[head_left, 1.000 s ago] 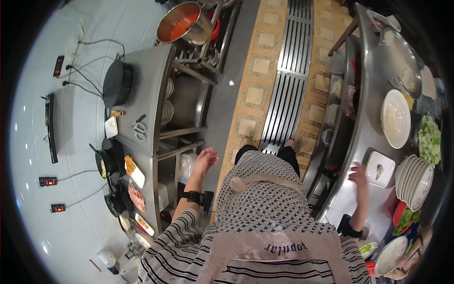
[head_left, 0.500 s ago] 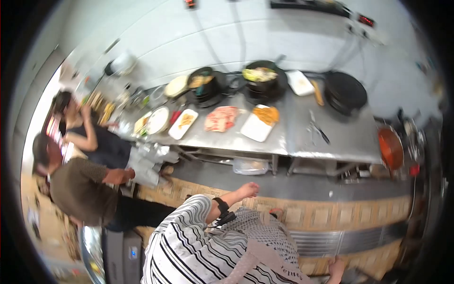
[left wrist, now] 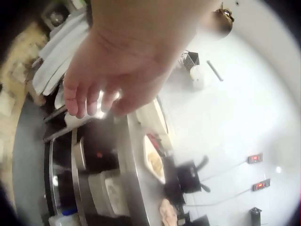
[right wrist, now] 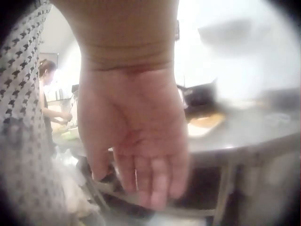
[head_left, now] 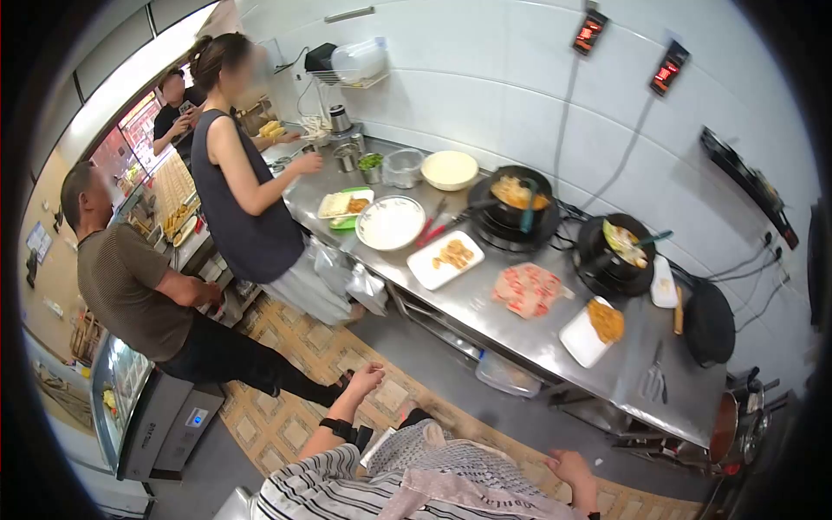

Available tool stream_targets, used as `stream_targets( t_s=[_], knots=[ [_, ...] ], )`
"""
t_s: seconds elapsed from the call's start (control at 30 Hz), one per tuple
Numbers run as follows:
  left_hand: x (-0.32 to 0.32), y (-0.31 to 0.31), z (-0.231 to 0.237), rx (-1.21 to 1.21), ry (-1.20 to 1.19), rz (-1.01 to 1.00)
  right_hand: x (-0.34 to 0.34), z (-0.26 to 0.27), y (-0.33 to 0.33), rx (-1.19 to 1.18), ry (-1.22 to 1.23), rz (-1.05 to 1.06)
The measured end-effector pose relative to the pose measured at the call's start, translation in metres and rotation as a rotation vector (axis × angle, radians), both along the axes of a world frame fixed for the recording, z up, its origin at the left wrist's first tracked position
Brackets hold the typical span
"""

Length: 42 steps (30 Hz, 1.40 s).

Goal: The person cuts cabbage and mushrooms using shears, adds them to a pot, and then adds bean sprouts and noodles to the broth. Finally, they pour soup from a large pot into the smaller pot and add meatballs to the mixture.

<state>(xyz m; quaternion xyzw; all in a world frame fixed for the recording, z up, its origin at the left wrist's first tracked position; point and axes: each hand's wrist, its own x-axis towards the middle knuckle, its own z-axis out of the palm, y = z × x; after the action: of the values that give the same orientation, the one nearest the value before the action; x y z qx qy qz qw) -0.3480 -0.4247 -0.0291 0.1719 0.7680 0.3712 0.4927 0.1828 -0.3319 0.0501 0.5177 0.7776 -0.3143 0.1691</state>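
Observation:
Bent in front of the apron, the left hand [head_left: 367, 380] holds nothing; the left wrist view shows that hand [left wrist: 113, 75] with loosely bent fingers. On the other side of the apron, the right hand [head_left: 572, 468] hangs empty, and in the right wrist view the same hand [right wrist: 136, 136] has its fingers extended downward. Both hands are apart from the steel counter [head_left: 555, 334]. On the counter lie a sheet of red and white meat [head_left: 528, 289], a white tray of yellow pieces [head_left: 446, 260] and a tray with orange food [head_left: 591, 333].
Two pans with food [head_left: 517, 192] [head_left: 622, 245] stand on burners at the wall. A white bowl [head_left: 390, 223] sits farther left. One person in a dark top [head_left: 243, 173] is at the counter; another in brown [head_left: 130, 277] stands by a glass display case [head_left: 121, 390].
The view has swung left, from the floor drain and side counters to the food counter and the other people. Both hands remain empty.

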Motion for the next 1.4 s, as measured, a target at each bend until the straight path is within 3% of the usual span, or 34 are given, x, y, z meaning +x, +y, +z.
stream_targets(
  t_s=[0.07,0.17,0.23,0.33,0.37,0.43,0.53,0.67,0.77,0.83,0.9,1.0,1.1,1.17,1.23,1.33,1.4],
  knots=[
    [-0.07,0.013,-0.019,0.044,-0.037,0.124,-0.072,-0.014,0.013,-0.114,-0.058,0.069],
    [-0.182,0.044,-0.038,0.344,0.399,0.061,-0.169,-0.032,0.039,-0.199,-0.202,0.239],
    [-0.246,0.081,0.025,0.458,0.371,0.089,-0.232,-0.036,0.064,-0.233,-0.24,0.354],
    [-0.327,0.15,0.116,0.759,0.323,0.072,-0.318,0.014,0.093,0.061,0.205,0.212],
    [-0.347,0.173,0.149,0.816,0.304,0.043,-0.339,0.02,0.104,0.08,0.222,0.243],
    [-0.395,0.218,0.18,0.853,0.276,-0.016,-0.378,0.029,0.129,0.12,0.255,0.312],
    [-0.451,0.261,0.219,0.825,-0.026,0.076,-0.438,0.043,0.164,0.031,0.318,0.309],
    [-0.552,0.279,0.204,0.705,0.045,0.187,-0.531,0.068,0.224,-0.097,0.568,0.137],
    [-0.616,0.265,0.196,0.627,0.216,0.427,-0.607,0.055,0.267,-0.087,0.712,0.118],
    [-0.629,0.267,0.188,0.779,0.474,0.376,-0.659,0.065,0.285,-0.034,0.792,0.124],
    [-0.625,0.261,0.186,0.729,0.497,0.092,-0.706,0.088,0.288,-0.088,0.799,0.103],
    [-0.634,0.26,0.171,0.586,0.049,-0.119,-0.756,0.078,0.31,-0.088,0.835,0.131],
    [-0.645,0.265,0.146,0.613,-0.058,0.105,-0.807,0.073,0.302,-0.073,0.857,0.042],
    [-0.674,0.269,0.112,0.552,-0.009,-0.192,-0.846,0.073,0.304,-0.038,0.857,-0.023],
    [-0.688,0.273,0.114,0.416,-0.246,-0.388,-0.886,0.061,0.306,-0.056,0.84,-0.028],
    [-0.686,0.272,0.1,0.507,-0.138,-0.396,-0.947,0.046,0.301,-0.099,0.866,-0.062],
    [-0.686,0.269,0.078,0.503,0.099,-0.43,-0.989,0.038,0.303,-0.071,0.815,-0.061]
  ],
)
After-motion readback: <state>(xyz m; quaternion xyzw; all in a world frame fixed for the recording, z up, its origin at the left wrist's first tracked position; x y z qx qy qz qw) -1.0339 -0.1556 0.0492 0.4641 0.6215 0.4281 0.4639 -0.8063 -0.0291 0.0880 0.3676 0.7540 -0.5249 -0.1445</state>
